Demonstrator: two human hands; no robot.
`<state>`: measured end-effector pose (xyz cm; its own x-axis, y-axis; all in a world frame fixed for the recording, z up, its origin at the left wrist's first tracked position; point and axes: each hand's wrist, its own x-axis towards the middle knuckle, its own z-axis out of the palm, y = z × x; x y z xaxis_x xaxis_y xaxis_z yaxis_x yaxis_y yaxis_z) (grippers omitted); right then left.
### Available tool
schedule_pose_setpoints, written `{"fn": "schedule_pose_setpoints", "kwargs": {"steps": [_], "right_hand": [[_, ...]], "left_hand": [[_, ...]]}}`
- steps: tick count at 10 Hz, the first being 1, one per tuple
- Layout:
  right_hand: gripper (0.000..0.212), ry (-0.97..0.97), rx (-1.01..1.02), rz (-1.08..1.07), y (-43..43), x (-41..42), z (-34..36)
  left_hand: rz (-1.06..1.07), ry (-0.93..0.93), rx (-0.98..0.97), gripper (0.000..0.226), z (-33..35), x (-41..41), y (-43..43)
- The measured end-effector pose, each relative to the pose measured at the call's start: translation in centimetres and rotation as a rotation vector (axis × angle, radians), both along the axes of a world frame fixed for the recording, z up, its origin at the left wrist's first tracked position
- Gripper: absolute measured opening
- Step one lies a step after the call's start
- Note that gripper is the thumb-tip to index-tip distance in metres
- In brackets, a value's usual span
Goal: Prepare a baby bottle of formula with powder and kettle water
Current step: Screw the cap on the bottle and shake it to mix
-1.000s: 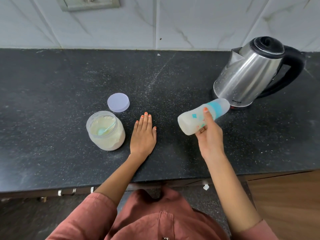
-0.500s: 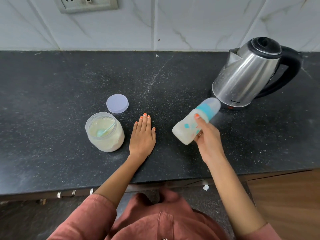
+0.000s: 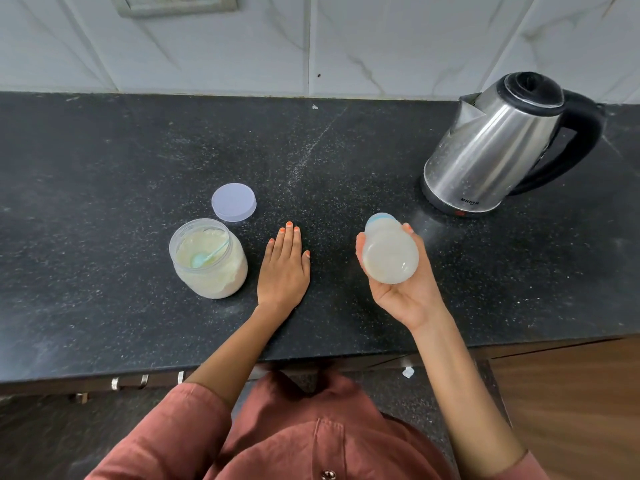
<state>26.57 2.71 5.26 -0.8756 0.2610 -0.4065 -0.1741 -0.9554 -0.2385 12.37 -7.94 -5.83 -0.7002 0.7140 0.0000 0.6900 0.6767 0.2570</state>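
Shaking it, I'd guess: right hand point(image 3: 405, 296) grips the bottle point(image 3: 390, 258) above the counter point(image 3: 104, 168) near the kettle point(image 3: 491, 150), base now swung toward the camera instead of sideways. Left hand point(image 3: 282, 271) lies flat beside the jar point(image 3: 207, 261). Mixing's probably almost done.

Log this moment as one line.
right hand: holds baby bottle, base toward camera | left hand: flat on counter | powder jar: open, scoop inside | kettle: standing, untouched

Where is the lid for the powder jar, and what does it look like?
Start at the black counter. Left of the flat left hand stands the open powder jar; the lid lies flat just behind it, toward the wall. It is the only small, pale purple disc there.
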Motion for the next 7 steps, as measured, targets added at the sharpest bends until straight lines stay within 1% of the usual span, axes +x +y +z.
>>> {"fn": "schedule_pose_setpoints", "kwargs": {"steps": [1,2,3,4,5,6,7], "right_hand": [[0.065,-0.103,0.013,-0.005,0.3,0.1,0.5],[0.057,-0.304,0.079,-0.069,0.4,-0.2,1.4],[0.034,-0.395,0.169,-0.153,0.1,-0.3,2.5],[0.019,-0.473,0.339,-0.203,-0.1,-0.2,2.6],[0.023,-0.559,0.731,-0.247,-0.2,-0.1,2.4],[0.032,-0.606,1.079,-0.262,-0.3,-0.1,2.7],[0.036,-0.632,1.077,-0.258,0.0,0.0,2.3]], "left_hand": [[-0.002,-0.002,-0.001,0.052,0.0,0.0,0.0],[-0.003,-0.009,0.005,0.052,0.0,0.0,0.0],[-0.004,-0.007,-0.003,0.053,-0.1,0.0,0.0],[-0.002,-0.007,-0.001,0.052,-0.1,-0.1,0.0],[-0.001,-0.006,-0.005,0.052,0.0,0.0,0.0],[-0.005,-0.016,0.005,0.052,0.1,0.0,0.0],[-0.004,-0.018,0.005,0.052,0.1,0.0,0.0]]}}
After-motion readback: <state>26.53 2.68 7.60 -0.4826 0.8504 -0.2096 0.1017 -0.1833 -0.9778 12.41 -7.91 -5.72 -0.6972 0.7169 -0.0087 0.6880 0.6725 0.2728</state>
